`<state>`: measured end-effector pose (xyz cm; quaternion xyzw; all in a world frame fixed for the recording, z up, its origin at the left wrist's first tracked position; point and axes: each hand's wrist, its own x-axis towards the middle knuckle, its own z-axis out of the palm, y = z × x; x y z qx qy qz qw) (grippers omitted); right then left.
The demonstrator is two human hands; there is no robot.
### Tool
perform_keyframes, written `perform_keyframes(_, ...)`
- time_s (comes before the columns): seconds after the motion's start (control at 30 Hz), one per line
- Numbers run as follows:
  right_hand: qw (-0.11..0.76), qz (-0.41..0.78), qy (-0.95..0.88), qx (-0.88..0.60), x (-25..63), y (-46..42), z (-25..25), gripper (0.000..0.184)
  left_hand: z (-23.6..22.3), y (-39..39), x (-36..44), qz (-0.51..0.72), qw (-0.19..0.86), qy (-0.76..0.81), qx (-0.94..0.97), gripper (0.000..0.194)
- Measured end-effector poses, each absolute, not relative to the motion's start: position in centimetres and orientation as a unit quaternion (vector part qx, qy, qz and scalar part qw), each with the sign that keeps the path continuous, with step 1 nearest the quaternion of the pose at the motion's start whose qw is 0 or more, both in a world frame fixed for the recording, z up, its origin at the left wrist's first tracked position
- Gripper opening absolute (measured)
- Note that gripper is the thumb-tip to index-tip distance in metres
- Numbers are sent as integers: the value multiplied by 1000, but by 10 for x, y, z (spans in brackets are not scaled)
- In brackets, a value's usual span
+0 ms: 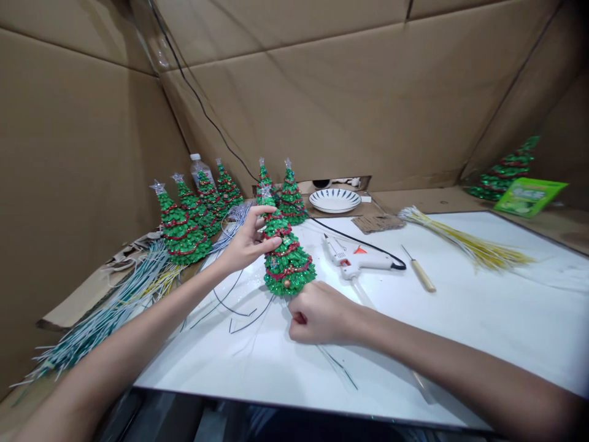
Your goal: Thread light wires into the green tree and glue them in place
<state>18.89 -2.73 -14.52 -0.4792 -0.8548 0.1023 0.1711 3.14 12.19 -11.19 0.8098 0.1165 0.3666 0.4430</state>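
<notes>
In the head view, a decorated tree (289,264) is held at the centre, leaning slightly, above the near part of a white board (483,331). Its upper part is gripped by the left hand (253,238): the thumb is laid across the front, the fingers are bent round the far side, and the gap between is filled by the tree. And down at the base, the right hand (322,313) is balled into a fist, its fingers curled in tight; what is enclosed there is hidden and cannot be made out. Below it, thin wires (340,368) are seen lying on the board.

Just to the right, a glue gun (363,263) is laid on its side, trailed by a black cable (354,233), with a wooden-handled tool (421,273) set beside it. Farther back, a striped plate (317,196) and a yellow-and-white bundle (478,242) are spotted. Out on the left, four trees (181,233) are clustered near a bottle (196,166), beside teal-and-white strands (101,319). At far right, a green packet (529,196) is propped before another tree (506,166).
</notes>
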Motion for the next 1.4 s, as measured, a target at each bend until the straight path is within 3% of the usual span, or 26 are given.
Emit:
perform_keyframes(0.3,182,109,-858,-467,190,-25,-152,14,-113,125,31,372,419,98,822,49)
perform_keyframes(0.6,196,156,-857,-451,190,-27,-151,17,-121,133,31,381,429,81,815,85)
perform_keyframes(0.8,249,197,-848,-425,208,-30,-112,17,-118,132,30,367,416,78,829,90)
perform_keyframes(0.9,294,148,-797,-506,241,-32,-87,21,-116,131,29,354,408,69,839,92)
perform_keyframes(1.0,240,23,-739,-629,287,-34,-81,15,-114,130,28,339,403,60,848,97)
perform_keyframes(1.1,175,-69,-705,-683,330,-31,-94,35,-114,131,26,324,414,64,849,103)
perform_keyframes(1.23,130,-60,-710,-690,363,-25,-117,49,-114,132,23,319,399,74,856,112)
perform_keyframes(1.4,78,-32,-639,-765,377,-23,-123,53,-113,131,22,317,384,58,865,113)
